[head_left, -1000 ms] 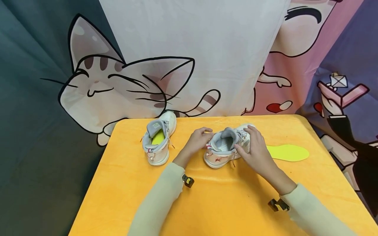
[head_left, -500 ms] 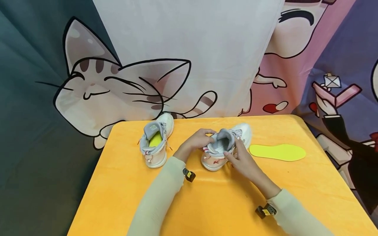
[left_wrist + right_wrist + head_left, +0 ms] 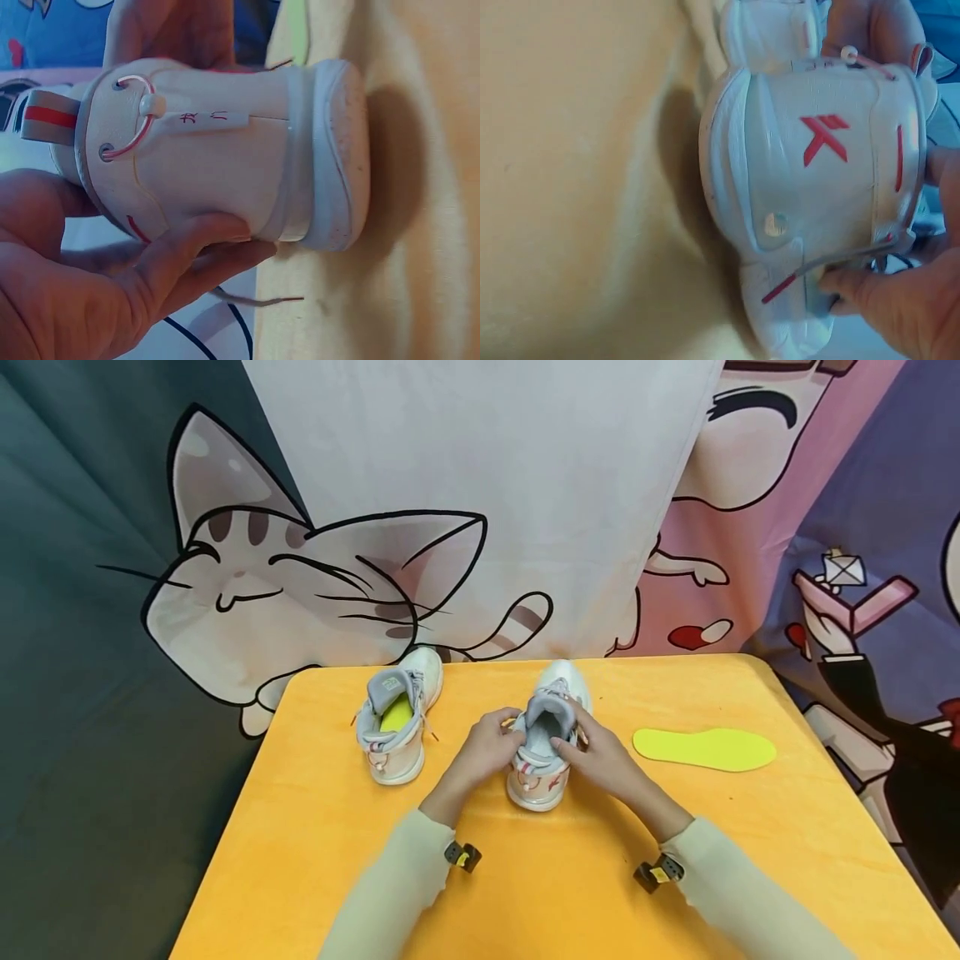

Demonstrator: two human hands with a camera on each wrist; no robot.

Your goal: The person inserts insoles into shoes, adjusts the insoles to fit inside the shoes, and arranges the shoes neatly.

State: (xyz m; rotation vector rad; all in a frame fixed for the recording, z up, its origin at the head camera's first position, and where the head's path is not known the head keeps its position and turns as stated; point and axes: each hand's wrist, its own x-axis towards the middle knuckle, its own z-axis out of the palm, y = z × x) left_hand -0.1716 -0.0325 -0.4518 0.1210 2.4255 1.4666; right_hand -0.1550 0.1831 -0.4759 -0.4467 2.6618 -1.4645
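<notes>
A white and pale pink sneaker [image 3: 537, 783] stands heel toward me in the head view, its toe at the far side. My left hand [image 3: 486, 750] grips its left side at the collar, thumb at the opening. On the opposite side, my right hand [image 3: 600, 755] grips the collar in the same way. The left wrist view gives the sneaker's heel [image 3: 210, 165], with a red-striped pull tab [image 3: 51, 116]. A red mark shows on the sneaker's side [image 3: 832, 202] in the right wrist view. Whether the sole touches the table cannot be told.
A matching sneaker [image 3: 396, 764] stands to the left, with a yellow-green insole [image 3: 397, 713] inside. Another yellow-green insole [image 3: 705, 749] lies flat at the right on the yellow table [image 3: 570, 893]. A cartoon-printed cloth [image 3: 585, 485] hangs behind the far edge.
The sneaker has turned from toe pointing right to toe pointing away, and come slightly nearer. My right hand moved left to grip it; my left hand took hold of its other side.
</notes>
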